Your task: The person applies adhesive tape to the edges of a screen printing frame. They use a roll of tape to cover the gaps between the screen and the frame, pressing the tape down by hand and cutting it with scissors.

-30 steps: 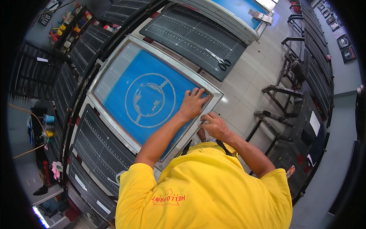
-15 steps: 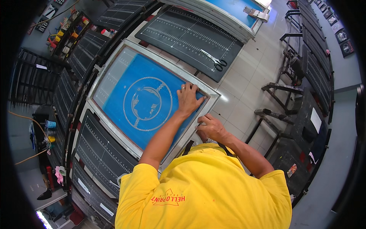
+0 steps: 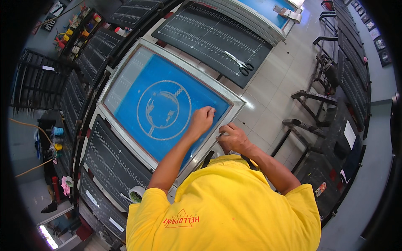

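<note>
A screen-printing screen point(image 3: 142, 100) with blue mesh and a pale ring design lies in front of me, inside a metal frame point(image 3: 239, 105). Over the mesh, close to its right side, is my left hand point(image 3: 202, 120), its fingers curled together; what they hold, if anything, is hidden. My right hand point(image 3: 235, 139) sits just off the frame's near right edge. Its fingers are pinched around something small and dark that I cannot make out.
Beyond the screen, scissors point(image 3: 239, 62) rest on a black printing board point(image 3: 197, 31) with white markings. Another framed screen point(image 3: 268, 10) stands at the far end. A second black board point(image 3: 113, 157) lies at near left, a green-filled roll or cup point(image 3: 136, 194) on it. Racks point(image 3: 312, 98) line the right.
My left hand has drawn back from the frame's right corner, its spread fingers now curled. The right hand stays by the frame edge. The view has shifted slightly.
</note>
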The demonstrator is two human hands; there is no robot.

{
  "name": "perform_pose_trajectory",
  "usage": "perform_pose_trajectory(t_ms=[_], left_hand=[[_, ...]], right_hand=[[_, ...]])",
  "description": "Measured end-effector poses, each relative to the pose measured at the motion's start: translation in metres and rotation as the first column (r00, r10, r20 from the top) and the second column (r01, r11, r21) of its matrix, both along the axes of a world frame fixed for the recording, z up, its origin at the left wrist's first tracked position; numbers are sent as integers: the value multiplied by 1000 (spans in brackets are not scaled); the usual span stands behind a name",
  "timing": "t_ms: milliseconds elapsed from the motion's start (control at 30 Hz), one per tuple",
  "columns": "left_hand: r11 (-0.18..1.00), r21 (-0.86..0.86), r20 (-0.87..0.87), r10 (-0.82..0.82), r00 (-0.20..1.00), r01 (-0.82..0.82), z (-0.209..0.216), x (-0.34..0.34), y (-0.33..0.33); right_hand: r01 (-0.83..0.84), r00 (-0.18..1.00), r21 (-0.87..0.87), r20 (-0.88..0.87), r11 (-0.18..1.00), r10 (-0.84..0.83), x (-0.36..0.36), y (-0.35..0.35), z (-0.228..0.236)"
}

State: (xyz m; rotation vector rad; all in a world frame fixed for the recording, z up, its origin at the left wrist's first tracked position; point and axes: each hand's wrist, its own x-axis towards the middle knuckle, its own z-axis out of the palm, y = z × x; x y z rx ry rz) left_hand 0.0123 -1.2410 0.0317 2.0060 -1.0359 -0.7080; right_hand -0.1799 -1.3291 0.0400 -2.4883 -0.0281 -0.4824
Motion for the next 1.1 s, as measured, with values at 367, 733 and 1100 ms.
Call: perform_pose_trajectory(t_ms=[367,733,1100], left_hand=[[988,153,-180,5,984,23,-8,-22,20],[991,90,-179,-82,980,99,-19,-48,10],[985,54,-38,-163,986,165,-34,-40,-53]], right_hand=[[10,1000,22,18,1000,-10,0,1,3],[25,1000,45,3,999,-25,-2,2,-4],[-13,997,102,76,995,6,2,-1,-2]])
